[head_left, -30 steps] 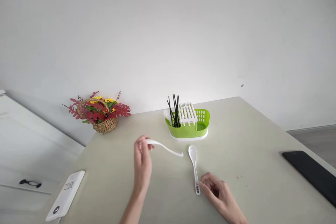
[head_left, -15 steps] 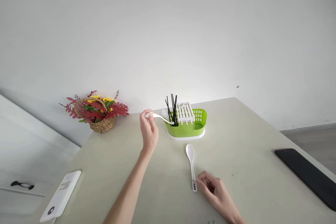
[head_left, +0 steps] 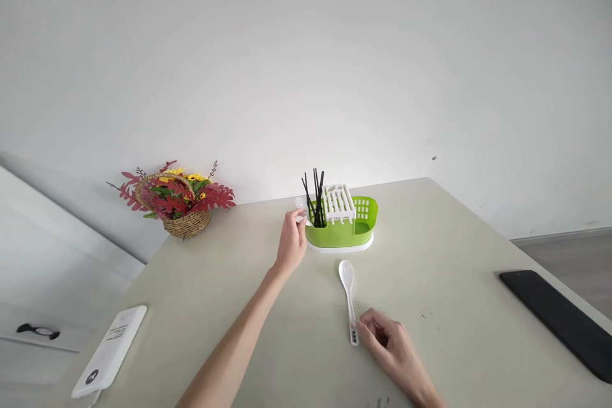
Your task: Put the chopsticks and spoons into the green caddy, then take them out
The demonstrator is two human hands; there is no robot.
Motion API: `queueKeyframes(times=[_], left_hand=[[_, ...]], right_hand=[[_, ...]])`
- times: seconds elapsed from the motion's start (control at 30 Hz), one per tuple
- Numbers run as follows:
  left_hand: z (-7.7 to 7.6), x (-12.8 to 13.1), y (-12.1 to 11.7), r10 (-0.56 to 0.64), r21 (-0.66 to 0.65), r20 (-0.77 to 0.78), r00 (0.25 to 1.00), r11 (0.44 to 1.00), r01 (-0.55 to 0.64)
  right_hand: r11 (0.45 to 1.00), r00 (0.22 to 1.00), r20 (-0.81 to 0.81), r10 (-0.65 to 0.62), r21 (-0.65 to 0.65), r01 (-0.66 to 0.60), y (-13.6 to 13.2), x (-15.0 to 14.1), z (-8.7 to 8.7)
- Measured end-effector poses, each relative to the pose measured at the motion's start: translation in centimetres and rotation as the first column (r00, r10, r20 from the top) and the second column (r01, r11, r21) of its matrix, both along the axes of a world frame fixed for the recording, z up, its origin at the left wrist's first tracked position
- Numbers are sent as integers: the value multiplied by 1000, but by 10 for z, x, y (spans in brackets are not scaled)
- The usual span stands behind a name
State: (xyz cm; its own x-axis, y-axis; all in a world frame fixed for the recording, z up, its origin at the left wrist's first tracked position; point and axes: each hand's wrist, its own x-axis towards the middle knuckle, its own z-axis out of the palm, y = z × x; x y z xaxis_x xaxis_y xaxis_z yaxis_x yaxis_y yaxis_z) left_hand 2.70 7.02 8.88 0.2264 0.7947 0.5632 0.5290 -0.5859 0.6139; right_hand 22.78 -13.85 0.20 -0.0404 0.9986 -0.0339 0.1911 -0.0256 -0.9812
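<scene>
At the left end of a green utensil caddy [head_left: 340,238], my left hand [head_left: 291,243] pinches a white spoon [head_left: 301,219]. The handle end of that spoon reaches into the caddy beside several black chopsticks [head_left: 319,203]; its tip is hidden. Another white spoon [head_left: 300,202] stands in the same end, behind my fingers. On the tabletop in front of the caddy lies a third white spoon [head_left: 347,277], bowl away from me. My right hand [head_left: 394,347] rests with curled fingers next to its printed handle end, and nothing shows in its grasp.
A white slotted rack [head_left: 340,204] sits over the caddy's middle. Back left stands a wicker basket of artificial flowers [head_left: 187,225]. A white power bank [head_left: 111,350] lies at the left edge of the table [head_left: 444,248], a black phone [head_left: 557,322] at the right edge.
My left hand has carried its spoon forward and to the right, from above the table to the caddy's left end, where the handle now goes in. My right hand has stayed beside the lying spoon.
</scene>
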Motion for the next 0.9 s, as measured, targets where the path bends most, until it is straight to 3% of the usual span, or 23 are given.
queueKeyframes(times=[0.17,0.4,0.73,0.9], left_hand=[[7,-14,13,-110,-45,-88,990,993,106],[8,-18,27,-111,-48,-82,990,993,107],[-7,-23,16,13,-12,63,998,1000,-12],[-36,-32,2,244,-245,254,936,952,-181]], right_hand=[[1000,1000,11,-14,0,14,0,0,-2],[999,999,20,-30,28,29,0,-2,-1],[1000,998,56,-27,-7,27,1,-1,-9],[999,997,63,-42,-21,44,1,-2,-7]])
